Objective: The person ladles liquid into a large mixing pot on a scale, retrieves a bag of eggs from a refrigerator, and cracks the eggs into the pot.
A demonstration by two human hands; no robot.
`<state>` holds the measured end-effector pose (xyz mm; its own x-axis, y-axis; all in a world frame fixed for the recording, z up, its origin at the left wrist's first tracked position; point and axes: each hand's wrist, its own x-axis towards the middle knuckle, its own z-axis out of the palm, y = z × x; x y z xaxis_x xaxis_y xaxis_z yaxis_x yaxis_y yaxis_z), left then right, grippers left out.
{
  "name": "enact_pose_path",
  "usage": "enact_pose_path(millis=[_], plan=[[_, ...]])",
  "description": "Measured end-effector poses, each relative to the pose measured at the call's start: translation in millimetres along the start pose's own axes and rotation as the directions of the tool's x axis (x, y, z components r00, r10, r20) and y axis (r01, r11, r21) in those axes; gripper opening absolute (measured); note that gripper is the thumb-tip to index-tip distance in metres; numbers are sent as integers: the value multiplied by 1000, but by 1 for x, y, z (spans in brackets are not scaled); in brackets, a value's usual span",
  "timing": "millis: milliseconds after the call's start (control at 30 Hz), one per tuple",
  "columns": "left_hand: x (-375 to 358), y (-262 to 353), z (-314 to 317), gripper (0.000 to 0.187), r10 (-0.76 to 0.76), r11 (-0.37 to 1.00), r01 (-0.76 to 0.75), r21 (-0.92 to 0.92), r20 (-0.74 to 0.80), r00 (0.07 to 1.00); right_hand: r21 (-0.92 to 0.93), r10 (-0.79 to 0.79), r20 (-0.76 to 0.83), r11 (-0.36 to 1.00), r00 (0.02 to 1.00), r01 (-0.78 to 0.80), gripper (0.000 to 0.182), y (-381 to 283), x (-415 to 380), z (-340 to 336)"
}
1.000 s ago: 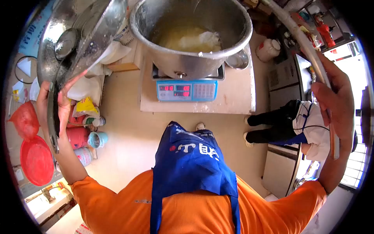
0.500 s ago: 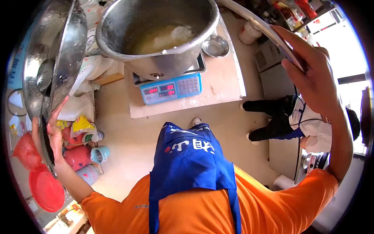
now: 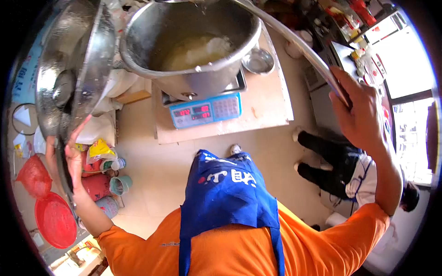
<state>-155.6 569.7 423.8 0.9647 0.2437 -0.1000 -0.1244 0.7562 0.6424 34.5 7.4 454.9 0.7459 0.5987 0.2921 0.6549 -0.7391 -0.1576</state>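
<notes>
A large shiny metal basin [image 3: 62,94] is raised in front of me. My left hand [image 3: 69,161] grips its lower edge at the left, fingers along both sides of the metal. A long curved metal rim [image 3: 299,41] runs down the right, and my right hand [image 3: 361,108] is wrapped around its end. It looks like the far side of the same basin, but the middle is out of view. Between my hands stands a deep metal pot [image 3: 175,83] with yellowish liquid and a whitish lump inside. Under it are a metal tray and a blue digital scale [image 3: 205,110] with lit red digits.
Scale and pot rest on a light table [image 3: 271,108], beside a small metal bowl [image 3: 258,61]. At left are a red basin [image 3: 55,221], a teal bucket [image 3: 120,185] and sacks. A person [image 3: 340,163] in black trousers stands at right, near shelves.
The left basin wall and my right hand have shifted inward, and the right rim sits lower. A dark metal edge now shows above the pot. The scale's digits differ. The other person has moved slightly.
</notes>
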Motion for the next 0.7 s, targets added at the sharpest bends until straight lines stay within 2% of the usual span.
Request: enact_pose_path(millis=[67,133,333,433,500,533,633,700], plan=[[-2,-3,3,62,81,993,-76,90,-50,995,-3,52,36,999,998,-52,40,-3,1,-1],[-1,-2,-13,55,149,983,-141,117,-62,987,73,48,25,996,999,-49,35,0,-1,7],[0,8,-43,47,216,957,-166,237,-203,955,165,152,45,974,987,-158,32,-8,-2,7],[1,0,-25,35,219,962,-170,212,-236,947,174,164,29,970,986,-167,33,-3,-1,6],[1,-17,6,23,228,969,-183,166,-311,923,186,184,35,965,982,-187,34,-1,-2,7],[1,-17,8,23,216,967,-155,201,-327,920,183,176,34,967,984,-179,36,1,-3,9],[-2,3,-36,38,141,984,-116,136,-196,970,170,183,30,968,983,-185,36,-4,-2,9],[-6,4,-44,35,154,977,-117,178,-210,966,149,162,26,975,986,-164,36,-4,-2,9]])
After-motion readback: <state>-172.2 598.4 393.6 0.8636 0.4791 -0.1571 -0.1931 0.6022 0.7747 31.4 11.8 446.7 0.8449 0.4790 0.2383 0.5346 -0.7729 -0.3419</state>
